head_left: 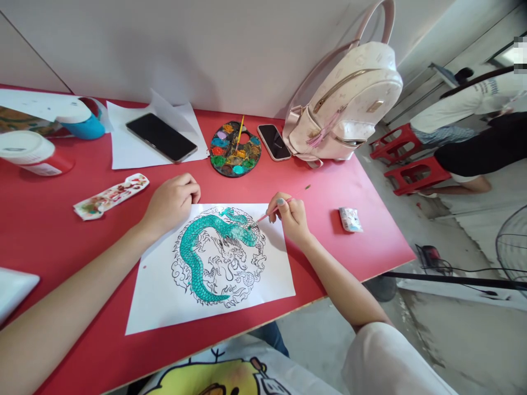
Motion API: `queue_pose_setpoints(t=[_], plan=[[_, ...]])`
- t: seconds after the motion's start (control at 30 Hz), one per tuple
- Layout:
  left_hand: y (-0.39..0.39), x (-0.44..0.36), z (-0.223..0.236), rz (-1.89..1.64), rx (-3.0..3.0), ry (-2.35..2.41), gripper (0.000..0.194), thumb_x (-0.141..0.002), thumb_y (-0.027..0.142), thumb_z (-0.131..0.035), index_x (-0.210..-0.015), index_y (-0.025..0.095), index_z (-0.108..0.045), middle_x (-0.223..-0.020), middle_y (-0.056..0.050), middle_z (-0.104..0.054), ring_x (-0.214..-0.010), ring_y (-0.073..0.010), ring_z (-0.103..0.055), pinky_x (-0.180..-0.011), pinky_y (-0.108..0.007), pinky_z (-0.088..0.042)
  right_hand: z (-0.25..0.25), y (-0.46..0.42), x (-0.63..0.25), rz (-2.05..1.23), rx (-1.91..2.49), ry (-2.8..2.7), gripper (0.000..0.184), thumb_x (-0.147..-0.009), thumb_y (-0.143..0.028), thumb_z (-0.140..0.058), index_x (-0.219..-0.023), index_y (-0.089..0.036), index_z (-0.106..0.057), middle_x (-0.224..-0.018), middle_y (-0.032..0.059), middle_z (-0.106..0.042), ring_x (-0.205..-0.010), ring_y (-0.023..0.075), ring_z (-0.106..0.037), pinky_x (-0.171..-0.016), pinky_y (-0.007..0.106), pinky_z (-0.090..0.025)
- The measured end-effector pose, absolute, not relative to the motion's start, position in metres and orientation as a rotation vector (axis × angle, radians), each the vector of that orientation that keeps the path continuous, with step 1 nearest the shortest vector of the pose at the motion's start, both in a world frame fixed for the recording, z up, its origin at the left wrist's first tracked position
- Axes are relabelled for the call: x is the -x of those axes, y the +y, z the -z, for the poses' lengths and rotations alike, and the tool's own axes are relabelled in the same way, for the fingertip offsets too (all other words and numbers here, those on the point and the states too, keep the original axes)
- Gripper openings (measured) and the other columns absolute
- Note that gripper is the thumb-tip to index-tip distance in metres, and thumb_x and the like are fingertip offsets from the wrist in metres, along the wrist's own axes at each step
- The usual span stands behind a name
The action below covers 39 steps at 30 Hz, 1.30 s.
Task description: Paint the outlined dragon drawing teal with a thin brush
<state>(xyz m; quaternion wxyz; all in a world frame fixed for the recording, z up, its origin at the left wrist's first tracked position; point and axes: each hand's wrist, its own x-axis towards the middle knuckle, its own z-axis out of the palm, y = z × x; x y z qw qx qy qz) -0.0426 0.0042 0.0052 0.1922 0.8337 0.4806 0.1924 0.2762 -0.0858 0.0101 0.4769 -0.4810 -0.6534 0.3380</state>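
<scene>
Pink paintbrush point(272, 211) in right hand point(290, 218); left rests point(173, 203).

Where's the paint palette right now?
In the head view, the paint palette lies on the red table beyond the dragon drawing, between the two phones, with a yellow brush resting on it.

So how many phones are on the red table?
2. The bigger smartphone lies on white paper sheets; the smaller smartphone is between the paint palette and the backpack.

Dragon drawing point(222, 258) partly teal, flat, pink brush point(262, 218) slanted
</scene>
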Motion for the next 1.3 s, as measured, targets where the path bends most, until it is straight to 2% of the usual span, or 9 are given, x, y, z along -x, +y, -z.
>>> queue_pose_setpoints(t=[0.3, 0.53, 0.8, 1.1, 1.3], plan=[[0.004, 0.0412, -0.0049, -0.543, -2.34, 1.354, 0.025, -0.09, 0.008, -0.044, -0.072, 0.025, -0.05, -0.095, -0.006, -0.066, -0.089, -0.0236, -0.06, -0.079, -0.041, -0.04, -0.0108, -0.0862, -0.2766, -0.82, 1.146, -1.615, 0.078, -0.117, -0.084, -0.045, -0.071, -0.025, -0.066, -0.059, -0.0003, -0.063, -0.05, 0.0138, -0.057, -0.059, 0.031, -0.053], [0.0048, 0.0425, -0.005, -0.546, -2.348, 1.352, 0.025, -0.089, 0.008, -0.044, -0.072, 0.024, -0.05, -0.095, -0.006, -0.066, -0.088, -0.023, -0.059, -0.078, -0.04, -0.039, -0.0103, -0.0868, -0.2753, -0.883, 1.15, -1.646, 0.079, -0.113, -0.09, -0.044, -0.073, -0.025, -0.066, -0.057, -0.0012, -0.063, -0.05, 0.0144, -0.058, -0.058, 0.03, -0.052], [0.0039, 0.0421, -0.0065, -0.55, -2.333, 1.35, 0.027, -0.091, 0.006, -0.044, -0.073, 0.024, -0.051, -0.095, -0.006, -0.067, -0.089, -0.0238, -0.059, -0.078, -0.04, -0.04, -0.0113, -0.0877, -0.2755, -0.861, 1.136, -1.618, 0.077, -0.116, -0.086, -0.046, -0.071, -0.026, -0.065, -0.055, -0.0015, -0.061, -0.047, 0.0144, -0.055, -0.055, 0.031, -0.051], [0.0033, 0.0418, -0.0075, -0.545, -2.334, 1.352, 0.027, -0.091, 0.005, -0.045, -0.072, 0.024, -0.051, -0.096, -0.006, -0.067, -0.088, -0.0231, -0.059, -0.078, -0.04, -0.04, -0.0112, -0.088, -0.2741, -0.834, 1.184, -1.603, 0.078, -0.114, -0.088, -0.044, -0.071, -0.026, -0.065, -0.057, -0.0008, -0.062, -0.049, 0.0153, -0.057, -0.058, 0.032, -0.052], [0.0035, 0.0422, -0.0074, -0.553, -2.341, 1.345, 0.027, -0.091, 0.005, -0.046, -0.072, 0.024, -0.052, -0.094, -0.006, -0.066, -0.088, -0.023, -0.059, -0.078, -0.039, -0.04, -0.0103, -0.0876, -0.2751, -0.841, 1.17, -1.636, 0.075, -0.117, -0.084, -0.045, -0.074, -0.025, -0.066, -0.058, -0.0011, -0.063, -0.051, 0.0146, -0.059, -0.06, 0.031, -0.053]])
